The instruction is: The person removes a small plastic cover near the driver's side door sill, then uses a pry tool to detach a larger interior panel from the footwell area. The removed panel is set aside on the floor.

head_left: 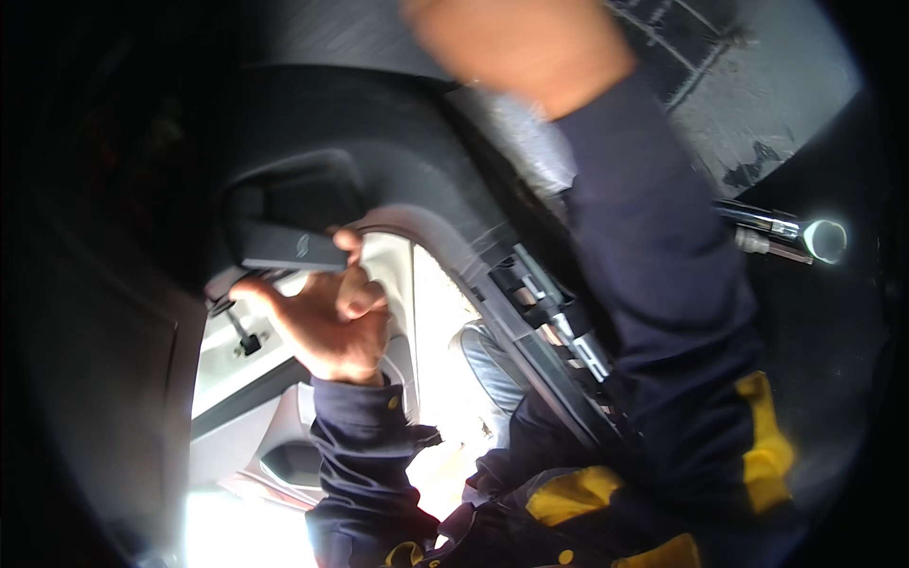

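Note:
My left hand (341, 317) reaches up to a flat dark grey plastic piece (294, 244) with a small light mark on it. Thumb and fingers close around its lower edge. The piece sits against a recess in a black curved trim panel (407, 151); whether it is fixed to the panel, I cannot tell. Higher up, my right hand (530, 47) is smeared by motion in front of a grey surface. Its fingers run out of view, so anything it holds is hidden.
Bright light comes through an opening beside the trim. A dark side mirror (292, 464) shows beyond my left sleeve. Metal parts (568, 327) line the trim's edge. On the right lie a chrome tool with a round end (824, 241) and a thin metal rod (772, 244).

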The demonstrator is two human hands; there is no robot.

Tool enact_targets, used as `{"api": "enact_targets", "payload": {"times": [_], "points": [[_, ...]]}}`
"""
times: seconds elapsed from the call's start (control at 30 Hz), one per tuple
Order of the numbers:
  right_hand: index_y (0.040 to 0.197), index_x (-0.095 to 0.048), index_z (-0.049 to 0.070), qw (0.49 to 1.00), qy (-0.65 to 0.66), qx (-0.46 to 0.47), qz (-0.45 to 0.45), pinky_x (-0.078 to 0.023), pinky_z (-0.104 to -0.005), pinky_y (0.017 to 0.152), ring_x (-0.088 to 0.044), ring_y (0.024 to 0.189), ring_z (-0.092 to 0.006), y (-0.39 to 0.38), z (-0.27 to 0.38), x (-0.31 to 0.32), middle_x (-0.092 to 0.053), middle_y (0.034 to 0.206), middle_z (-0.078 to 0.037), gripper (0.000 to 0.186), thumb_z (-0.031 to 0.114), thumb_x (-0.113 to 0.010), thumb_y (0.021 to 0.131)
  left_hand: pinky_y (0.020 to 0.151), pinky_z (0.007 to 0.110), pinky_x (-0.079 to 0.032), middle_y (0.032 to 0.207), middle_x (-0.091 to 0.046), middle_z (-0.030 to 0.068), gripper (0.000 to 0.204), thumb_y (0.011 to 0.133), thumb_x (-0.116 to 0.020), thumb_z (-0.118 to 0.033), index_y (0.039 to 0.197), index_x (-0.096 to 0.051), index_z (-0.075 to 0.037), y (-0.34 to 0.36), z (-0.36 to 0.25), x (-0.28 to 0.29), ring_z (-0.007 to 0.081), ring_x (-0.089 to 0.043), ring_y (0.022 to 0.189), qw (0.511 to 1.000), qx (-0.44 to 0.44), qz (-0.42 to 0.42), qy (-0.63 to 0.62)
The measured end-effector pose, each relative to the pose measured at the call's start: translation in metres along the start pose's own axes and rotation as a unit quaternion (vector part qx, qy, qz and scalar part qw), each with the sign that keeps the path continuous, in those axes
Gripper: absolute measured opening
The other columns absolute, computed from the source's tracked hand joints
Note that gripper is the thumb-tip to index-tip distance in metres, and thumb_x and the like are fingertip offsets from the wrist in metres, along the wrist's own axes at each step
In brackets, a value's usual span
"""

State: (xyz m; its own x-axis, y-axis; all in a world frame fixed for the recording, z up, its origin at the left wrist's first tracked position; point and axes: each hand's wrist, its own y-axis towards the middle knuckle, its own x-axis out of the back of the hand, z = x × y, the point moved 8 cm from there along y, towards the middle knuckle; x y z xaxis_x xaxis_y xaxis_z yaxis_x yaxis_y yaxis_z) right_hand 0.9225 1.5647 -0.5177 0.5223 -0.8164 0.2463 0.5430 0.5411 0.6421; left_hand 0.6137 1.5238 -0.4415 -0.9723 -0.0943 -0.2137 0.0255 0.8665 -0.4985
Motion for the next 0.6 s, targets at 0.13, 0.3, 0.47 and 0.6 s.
{"api": "enact_targets", "payload": {"times": [0.13,0.3,0.47,0.6], "points": [[0.087,-0.073,0.001,0.975,-0.101,-0.173,0.096,-0.059,-0.0535,0.082,-0.072,0.09,-0.0451,-0.011,-0.065,0.026,-0.072,0.09,-0.023,0.015,0.014,-0.066,0.091,0.05,0.025,-0.051,0.118,-0.076,0.0248,0.113,0.078,-0.067,-0.094,0.137,-0.07,0.002,0.004,0.005,-0.007,0.0125,-0.037,0.047,0.998,0.007,0.041,-0.048],[0.1,-0.077,0.003,0.943,-0.152,-0.197,0.221,-0.06,-0.0535,0.085,-0.073,0.095,-0.0441,-0.036,-0.076,-0.001,-0.074,0.1,-0.023,0.019,0.015,-0.072,0.087,0.044,0.024,-0.035,0.114,-0.075,0.0234,0.112,0.079,-0.068,-0.093,0.14,-0.068,0.001,0.005,0.003,-0.008,0.0126,-0.026,0.047,0.999,-0.014,0.013,-0.029],[0.094,-0.079,0.007,0.948,-0.187,-0.094,0.241,-0.064,-0.0465,0.079,-0.078,0.096,-0.0332,-0.04,-0.056,0.002,-0.079,0.097,-0.014,0.011,0.015,-0.074,0.089,0.048,0.02,-0.047,0.122,-0.071,0.022,0.105,0.081,-0.07,-0.089,0.145,-0.065,-0.005,0.008,0.003,-0.006,0.0122,-0.032,0.047,0.999,-0.012,0.023,-0.023],[0.099,-0.081,0.007,0.849,-0.177,-0.062,0.494,-0.065,-0.0438,0.082,-0.079,0.103,-0.0308,-0.067,-0.038,-0.029,-0.082,0.104,-0.011,0.013,0.013,-0.074,0.089,0.047,0.019,-0.044,0.118,-0.075,0.0231,0.106,0.082,-0.071,-0.088,0.143,-0.067,-0.001,0.008,0.004,-0.005,0.0113,-0.031,0.047,0.998,-0.001,0.055,-0.042]]}}
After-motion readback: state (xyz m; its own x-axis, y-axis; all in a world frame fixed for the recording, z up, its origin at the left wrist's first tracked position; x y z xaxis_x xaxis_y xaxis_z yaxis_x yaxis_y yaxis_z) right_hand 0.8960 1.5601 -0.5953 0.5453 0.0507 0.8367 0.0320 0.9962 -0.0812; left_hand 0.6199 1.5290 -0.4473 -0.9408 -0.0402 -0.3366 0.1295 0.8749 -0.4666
